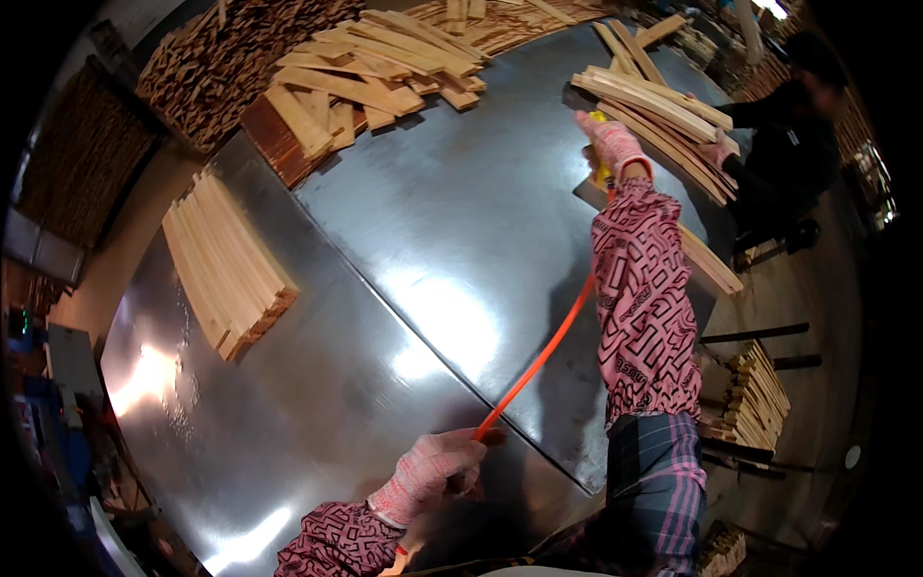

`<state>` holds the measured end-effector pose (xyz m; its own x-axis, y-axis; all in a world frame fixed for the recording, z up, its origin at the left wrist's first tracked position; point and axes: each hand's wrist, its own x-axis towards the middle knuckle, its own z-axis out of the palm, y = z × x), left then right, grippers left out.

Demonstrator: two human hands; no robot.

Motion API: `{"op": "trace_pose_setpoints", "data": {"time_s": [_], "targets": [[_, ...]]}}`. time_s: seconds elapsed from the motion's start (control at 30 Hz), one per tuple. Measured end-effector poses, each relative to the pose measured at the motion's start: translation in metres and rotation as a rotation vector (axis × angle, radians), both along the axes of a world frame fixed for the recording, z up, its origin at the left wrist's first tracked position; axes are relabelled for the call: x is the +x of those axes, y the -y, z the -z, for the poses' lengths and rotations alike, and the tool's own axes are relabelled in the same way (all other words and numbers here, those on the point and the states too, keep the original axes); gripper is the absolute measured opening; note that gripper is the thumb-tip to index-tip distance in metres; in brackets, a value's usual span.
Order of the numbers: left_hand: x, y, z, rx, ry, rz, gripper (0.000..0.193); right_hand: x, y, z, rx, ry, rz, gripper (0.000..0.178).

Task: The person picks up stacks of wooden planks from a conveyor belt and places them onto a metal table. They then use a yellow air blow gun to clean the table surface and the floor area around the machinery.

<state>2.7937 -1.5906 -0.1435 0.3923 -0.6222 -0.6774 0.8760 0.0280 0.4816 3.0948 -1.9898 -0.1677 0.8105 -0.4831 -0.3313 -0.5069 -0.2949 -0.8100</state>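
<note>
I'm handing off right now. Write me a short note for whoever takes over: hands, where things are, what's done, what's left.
Left hand, gloved, is closed on the near part of the orange hose, low over the metal table.
Right hand, gloved, is stretched far across, gripping a yellow tool at the hose's far end, right by the bundle of wooden slats.
Another person's hand rests on that bundle.
Done: a neat slat stack lies to the left.
Left: the loose slat pile at the far edge is unsorted.

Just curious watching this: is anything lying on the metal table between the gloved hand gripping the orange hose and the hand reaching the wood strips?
Nothing visible: between the left hand and right hand, only the orange hose crosses the metal table.
</note>
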Motion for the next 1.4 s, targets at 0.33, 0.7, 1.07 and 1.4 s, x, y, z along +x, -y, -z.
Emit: {"op": "trace_pose_setpoints", "data": {"time_s": [0.33, 0.7, 1.07, 1.4], "targets": [[-0.119, -0.116, 0.011, 0.462, 0.043, -0.383, 0.028, -0.007, -0.249, 0.082, -0.126, -0.259, -0.548, 0.049], [-0.259, -0.196, -0.059, 0.941, 0.508, -0.393, 0.023, -0.105, -0.394, 0.031, -0.248, -0.299, -0.773, 0.034], [-0.517, -0.295, -0.009, 1.222, 0.779, -0.632, 0.026, -0.33, -0.528, 0.077, -0.424, -0.016, -1.385, 0.034], [-0.695, -0.468, 0.026, 1.398, 0.521, -0.485, 0.035, -0.533, -0.679, 0.013, 0.538, -0.094, -0.525, 0.034]]}}
